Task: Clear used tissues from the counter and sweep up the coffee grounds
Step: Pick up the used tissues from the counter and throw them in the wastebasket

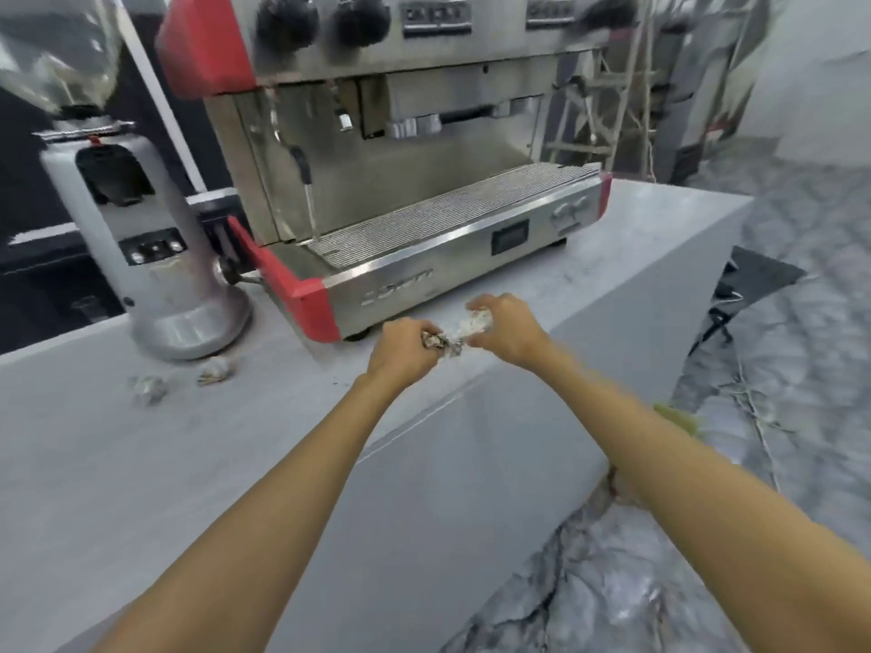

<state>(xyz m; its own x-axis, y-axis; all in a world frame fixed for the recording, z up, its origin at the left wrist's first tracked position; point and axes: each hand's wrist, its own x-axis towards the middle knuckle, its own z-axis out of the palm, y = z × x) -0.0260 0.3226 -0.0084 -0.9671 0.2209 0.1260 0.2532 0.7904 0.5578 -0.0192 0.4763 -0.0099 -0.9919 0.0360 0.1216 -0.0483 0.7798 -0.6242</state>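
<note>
My left hand (pixel 403 353) is closed around a crumpled, stained tissue (pixel 436 342) just in front of the espresso machine. Close beside it, my right hand (pixel 506 329) grips a second white crumpled tissue (pixel 476 322); the two wads nearly touch between the hands. Both hands hover over the grey counter (pixel 212 464) near its front edge. Two more used tissues lie on the counter to the left: one (pixel 150 388) further left, one (pixel 216 369) by the grinder's base. A few dark coffee specks (pixel 335 380) dot the counter near my left wrist.
A red and steel espresso machine (pixel 424 190) stands behind the hands. A silver coffee grinder (pixel 155 238) sits to its left. The counter drops off to the right onto a marbled floor (pixel 660 582), where a green object (pixel 678 417) peeks out beside my right forearm.
</note>
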